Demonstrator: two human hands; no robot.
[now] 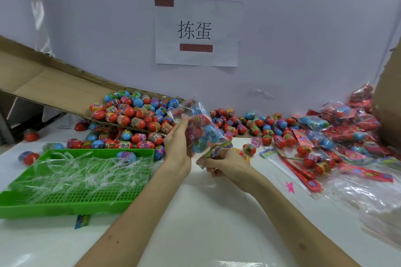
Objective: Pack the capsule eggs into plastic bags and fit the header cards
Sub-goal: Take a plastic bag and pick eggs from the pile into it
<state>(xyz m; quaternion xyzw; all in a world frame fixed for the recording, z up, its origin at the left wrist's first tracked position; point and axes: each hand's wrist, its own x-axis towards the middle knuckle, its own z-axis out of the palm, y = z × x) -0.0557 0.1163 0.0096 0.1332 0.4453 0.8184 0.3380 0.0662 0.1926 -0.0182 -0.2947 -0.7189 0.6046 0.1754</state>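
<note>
Left hand (178, 141) is up with the fingers pretty much straight, pressed flat against the left side of the plastic bag (201, 128). I can't see the thumb, so no idea if it's pinching. The bag is held up off the table (217, 212), right in the middle and in front of the egg pile. It's got several capsule eggs in it; I can make out blue ones and at least one red.

Right hand (225, 163) sits just below and to the right, fingers curled in and gripping a colourful header card (214, 151) right at the bag's lower end. Card and bag look like they're touching there.

Containers:
- The cardboard box (54, 89) on the left is tipped on its side, with boxed eggs (134, 112) spilling out of its mouth onto the table.
- The green tray (76, 199) at front left is full of clear plastic strips (86, 171), plus one blue and purple egg (127, 156) at its back edge. A spare card (82, 221) pokes out from under its front edge.
- There are loose eggs (249, 123) strung along the wall.
- On the right are a heap of finished bags (347, 123), a stack of red cards (303, 173) and a slippery pile of empty bags (368, 193).

A paper sign (197, 31) is stuck on the wall behind.
</note>
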